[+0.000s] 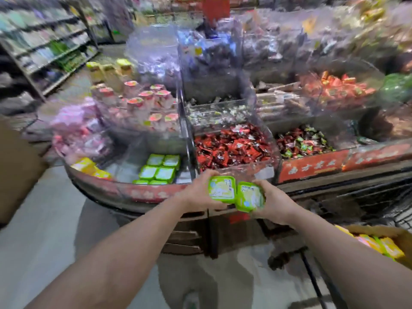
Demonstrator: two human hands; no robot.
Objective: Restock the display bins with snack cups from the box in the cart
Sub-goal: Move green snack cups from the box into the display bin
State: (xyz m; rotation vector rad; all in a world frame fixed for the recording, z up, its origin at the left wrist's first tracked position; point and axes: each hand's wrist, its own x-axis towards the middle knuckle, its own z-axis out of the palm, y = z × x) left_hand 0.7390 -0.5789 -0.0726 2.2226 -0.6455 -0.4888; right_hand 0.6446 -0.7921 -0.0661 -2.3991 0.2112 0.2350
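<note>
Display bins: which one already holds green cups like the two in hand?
The front-left bin, left of the red-wrapped candy bin: it holds green square cups matching those in the left hand and right hand.

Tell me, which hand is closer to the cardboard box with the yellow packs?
Right. The right hand is nearer the cardboard box at lower right; the left hand is farther left.

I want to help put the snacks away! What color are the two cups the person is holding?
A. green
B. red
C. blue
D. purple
A. The left hand grips one green snack cup and the right hand grips another green cup, matching the green cups already in the display bin.
</note>
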